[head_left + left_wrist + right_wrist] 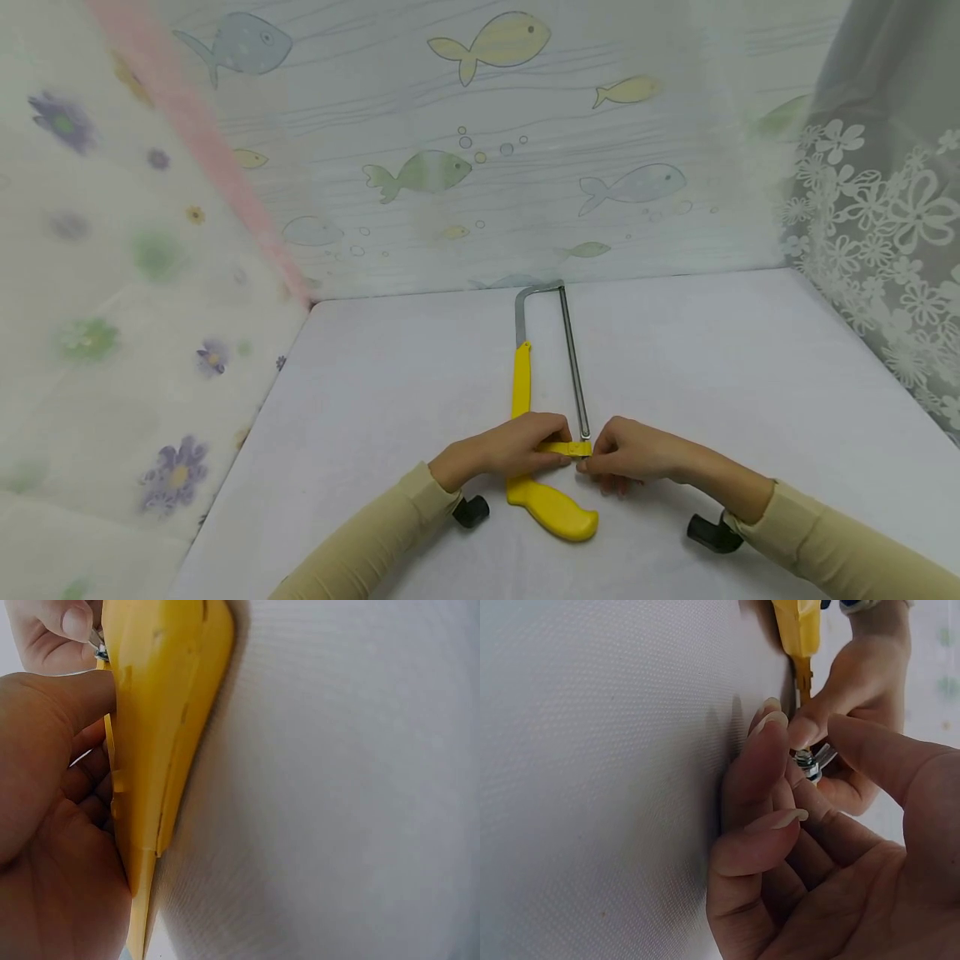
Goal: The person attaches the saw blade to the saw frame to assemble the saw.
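A hacksaw (522, 383) with a yellow handle (561, 512) and a grey metal bow lies on the white surface, its bow end pointing away. The blade (573, 367) runs along its right side down to a short yellow arm (558, 448). My left hand (517, 446) holds the saw there, thumb and fingers about the yellow frame. On the blade's near end sits a small metal wing nut (807, 760). My right hand (637, 450) pinches that nut between thumb and index finger; its other fingers are loosely curled near the cloth.
White cloth (390, 358) covers the table around the saw. A fish-print curtain (510, 208) stands at the back edge, flowered cloth (105, 400) on the left and lace (885, 217) on the right. Black wrist cameras (471, 511) sit under both forearms.
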The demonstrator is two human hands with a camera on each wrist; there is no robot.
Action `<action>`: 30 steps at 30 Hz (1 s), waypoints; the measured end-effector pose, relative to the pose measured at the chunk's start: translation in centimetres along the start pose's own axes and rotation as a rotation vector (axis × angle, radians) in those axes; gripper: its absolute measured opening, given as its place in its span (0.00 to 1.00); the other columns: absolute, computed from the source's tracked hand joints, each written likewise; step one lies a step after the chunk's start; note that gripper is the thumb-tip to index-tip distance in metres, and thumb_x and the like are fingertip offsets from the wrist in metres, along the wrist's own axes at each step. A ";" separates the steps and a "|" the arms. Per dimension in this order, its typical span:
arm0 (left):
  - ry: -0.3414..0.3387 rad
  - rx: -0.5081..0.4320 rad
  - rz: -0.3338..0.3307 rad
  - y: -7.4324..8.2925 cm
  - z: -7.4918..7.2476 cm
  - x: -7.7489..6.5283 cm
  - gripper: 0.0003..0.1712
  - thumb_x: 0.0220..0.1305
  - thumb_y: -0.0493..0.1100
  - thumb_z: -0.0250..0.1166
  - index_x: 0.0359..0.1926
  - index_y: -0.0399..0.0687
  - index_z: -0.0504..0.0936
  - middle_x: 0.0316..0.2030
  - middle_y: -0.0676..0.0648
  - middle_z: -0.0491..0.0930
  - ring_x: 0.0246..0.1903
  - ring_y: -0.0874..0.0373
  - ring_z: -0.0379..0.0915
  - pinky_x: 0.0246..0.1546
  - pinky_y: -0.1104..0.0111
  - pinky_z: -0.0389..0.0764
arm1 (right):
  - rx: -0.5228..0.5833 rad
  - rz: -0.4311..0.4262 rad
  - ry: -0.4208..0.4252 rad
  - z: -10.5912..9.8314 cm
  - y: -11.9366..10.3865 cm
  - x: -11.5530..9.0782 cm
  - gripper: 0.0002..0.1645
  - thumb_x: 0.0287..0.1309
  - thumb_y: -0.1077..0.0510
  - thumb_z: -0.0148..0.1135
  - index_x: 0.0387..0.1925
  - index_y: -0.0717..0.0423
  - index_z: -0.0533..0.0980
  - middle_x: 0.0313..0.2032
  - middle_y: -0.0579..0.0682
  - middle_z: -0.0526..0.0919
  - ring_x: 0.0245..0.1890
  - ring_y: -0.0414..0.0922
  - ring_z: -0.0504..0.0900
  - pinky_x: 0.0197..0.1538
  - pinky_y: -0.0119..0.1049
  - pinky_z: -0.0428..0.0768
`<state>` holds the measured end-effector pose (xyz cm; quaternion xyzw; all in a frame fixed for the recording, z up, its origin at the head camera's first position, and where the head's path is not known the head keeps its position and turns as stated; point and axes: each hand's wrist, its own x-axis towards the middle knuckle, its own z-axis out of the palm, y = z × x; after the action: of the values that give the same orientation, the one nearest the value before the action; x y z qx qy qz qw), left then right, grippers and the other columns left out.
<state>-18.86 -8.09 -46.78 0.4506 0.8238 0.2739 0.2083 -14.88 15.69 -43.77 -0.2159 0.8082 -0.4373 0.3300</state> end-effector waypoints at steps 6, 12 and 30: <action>-0.001 -0.003 -0.006 0.0 -0.1 0.0 0.05 0.74 0.43 0.64 0.45 0.49 0.76 0.37 0.58 0.76 0.35 0.67 0.69 0.40 0.79 0.73 | -0.003 0.013 0.008 0.0 -0.1 0.0 0.21 0.67 0.51 0.65 0.21 0.61 0.83 0.19 0.52 0.83 0.16 0.40 0.73 0.19 0.28 0.64; 0.001 -0.004 -0.007 0.0 0.0 -0.1 0.05 0.74 0.43 0.64 0.45 0.50 0.76 0.38 0.58 0.76 0.36 0.67 0.69 0.40 0.79 0.72 | -0.006 0.020 0.009 -0.1 -0.2 -0.2 0.19 0.67 0.52 0.65 0.24 0.59 0.84 0.19 0.50 0.83 0.17 0.40 0.74 0.20 0.29 0.66; 0.012 0.012 -0.004 -0.1 0.2 0.0 0.05 0.74 0.44 0.64 0.45 0.50 0.77 0.38 0.58 0.76 0.35 0.67 0.68 0.39 0.79 0.71 | -0.056 -0.018 0.052 -0.3 0.5 -0.5 0.11 0.65 0.57 0.66 0.27 0.58 0.81 0.18 0.47 0.77 0.18 0.41 0.71 0.21 0.31 0.67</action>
<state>-18.82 -8.14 -47.00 0.4485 0.8276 0.2712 0.2009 -14.80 16.45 -43.95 -0.2208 0.8265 -0.4230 0.2987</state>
